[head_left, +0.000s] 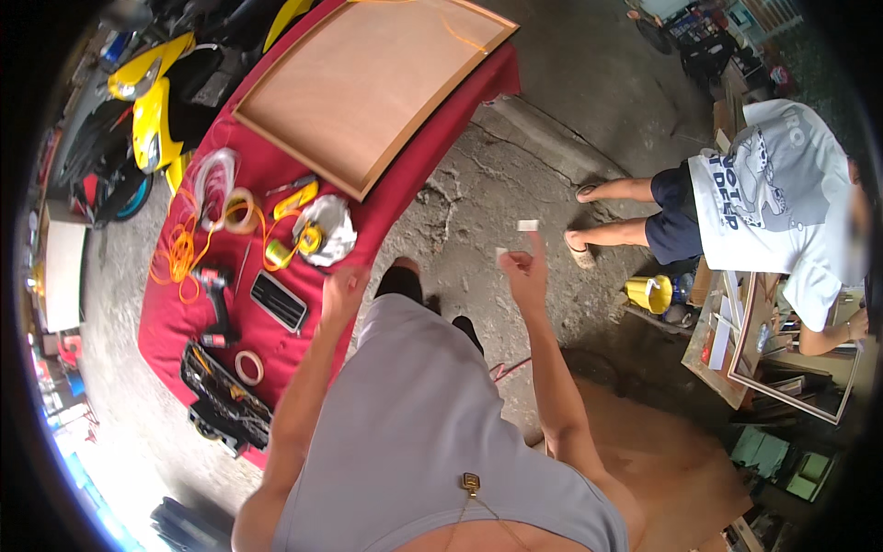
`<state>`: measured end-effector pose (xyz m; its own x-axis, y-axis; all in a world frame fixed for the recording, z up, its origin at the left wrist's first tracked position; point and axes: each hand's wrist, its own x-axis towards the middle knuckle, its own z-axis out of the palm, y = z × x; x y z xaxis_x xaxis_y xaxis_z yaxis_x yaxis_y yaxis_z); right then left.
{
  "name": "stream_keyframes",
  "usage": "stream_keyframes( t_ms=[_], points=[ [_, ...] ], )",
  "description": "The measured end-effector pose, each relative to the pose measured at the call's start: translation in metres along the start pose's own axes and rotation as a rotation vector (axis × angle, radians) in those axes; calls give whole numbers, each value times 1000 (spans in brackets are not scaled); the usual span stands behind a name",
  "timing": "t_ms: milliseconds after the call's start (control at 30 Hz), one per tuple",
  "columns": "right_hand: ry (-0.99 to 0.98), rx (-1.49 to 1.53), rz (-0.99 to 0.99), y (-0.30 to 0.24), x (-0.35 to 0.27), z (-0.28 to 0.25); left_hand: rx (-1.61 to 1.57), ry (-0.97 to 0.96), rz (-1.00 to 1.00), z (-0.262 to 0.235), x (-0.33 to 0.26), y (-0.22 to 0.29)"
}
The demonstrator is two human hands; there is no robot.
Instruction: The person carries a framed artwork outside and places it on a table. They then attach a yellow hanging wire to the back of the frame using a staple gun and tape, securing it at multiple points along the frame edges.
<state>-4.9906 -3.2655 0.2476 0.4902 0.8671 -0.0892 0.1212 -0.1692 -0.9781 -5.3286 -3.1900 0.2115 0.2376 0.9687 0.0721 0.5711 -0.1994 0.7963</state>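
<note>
My right hand (524, 279) is raised over the concrete floor, its index finger stretched out and the other fingers curled. A short pale strip that looks like tape (527, 225) sits at the index fingertip. Another small pale strip (501, 257) is at the thumb, pinched by the curled fingers. My left hand (344, 293) is closed beside the edge of the red-covered table (368, 241); what it holds, if anything, I cannot make out. Nearest to it are a crumpled white wad (337, 228), a yellow tape measure (310, 241) and a black tray-like case (279, 302).
A wooden framed panel (368, 83) lies at the table's far end. Nearer are a cordless drill (217, 304), orange cord (175, 253), tape rolls (248, 368) and a tool bag (225, 396). Another person (773, 175) stands right, by a white frame (796, 391). A yellow scooter (152, 110) is far left.
</note>
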Motion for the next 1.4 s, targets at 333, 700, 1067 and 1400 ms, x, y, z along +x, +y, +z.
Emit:
stream_keyframes(
  t_ms=[333, 700, 1067, 1400],
  points=[
    [192, 221, 96, 26, 215, -1, 301, -136, 656, 172, 499, 98],
    [-103, 189, 63, -31, 454, 67, 772, -764, 502, 210, 651, 75],
    [-96, 521, 254, -7, 550, 136, 432, -578, 300, 193, 640, 94],
    [-90, 604, 337, -9, 547, 152, 334, -566, 289, 173, 631, 95]
  ],
)
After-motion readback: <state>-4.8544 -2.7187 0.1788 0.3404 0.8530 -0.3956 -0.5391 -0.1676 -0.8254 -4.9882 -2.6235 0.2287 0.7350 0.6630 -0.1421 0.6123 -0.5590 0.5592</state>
